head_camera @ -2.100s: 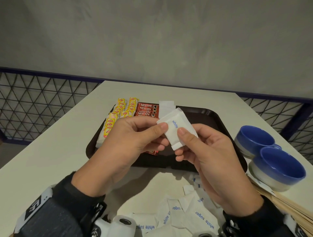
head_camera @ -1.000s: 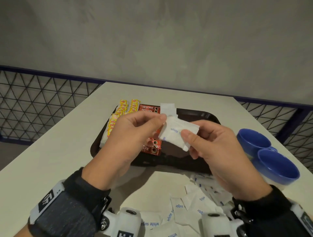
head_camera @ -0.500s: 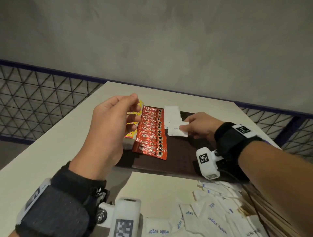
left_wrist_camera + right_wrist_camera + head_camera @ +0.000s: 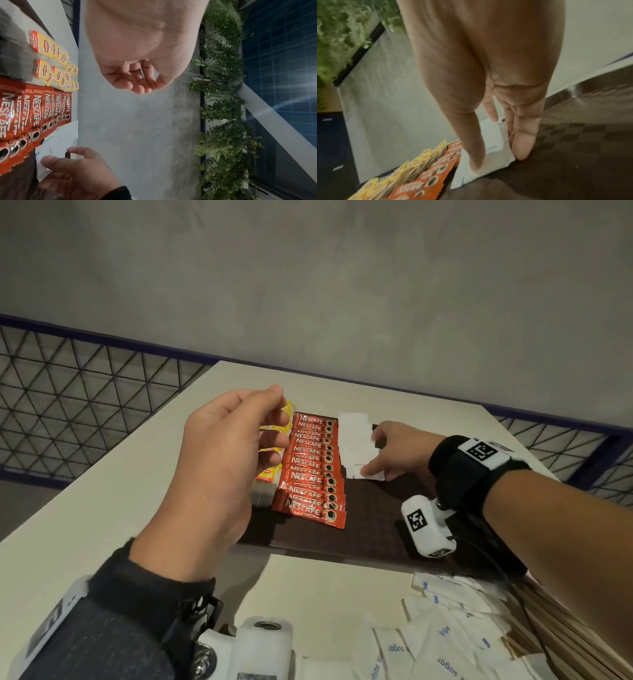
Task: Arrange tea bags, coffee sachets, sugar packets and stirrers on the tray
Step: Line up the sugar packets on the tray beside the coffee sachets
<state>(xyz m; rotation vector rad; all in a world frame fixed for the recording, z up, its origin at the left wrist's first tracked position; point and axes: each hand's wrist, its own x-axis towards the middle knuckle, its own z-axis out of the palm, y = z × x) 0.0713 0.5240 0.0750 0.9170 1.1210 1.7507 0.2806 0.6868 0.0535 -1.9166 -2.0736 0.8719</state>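
A dark brown tray (image 4: 370,525) carries yellow-tagged tea bags (image 4: 270,474) at its left, a row of red coffee sachets (image 4: 310,470) and a row of white sugar packets (image 4: 354,440). My right hand (image 4: 376,455) reaches onto the tray and holds the nearest sugar packet (image 4: 494,135) flat at the row's near end. Its thumb lies on top and its fingers (image 4: 522,148) sit at the packet's right edge. My left hand (image 4: 277,426) hovers over the tea bags with loosely curled fingers and holds nothing, as the left wrist view also shows (image 4: 145,83).
Loose sugar packets (image 4: 445,628) lie in a heap on the white table (image 4: 102,508) near me. Wooden stirrers (image 4: 565,635) lie at the near right. A mesh railing (image 4: 68,405) runs behind the table's left side.
Both hands held the sugar packet in front of me. The left hand let go and stays raised at the left, while the right hand carried the packet forward and down onto the tray.
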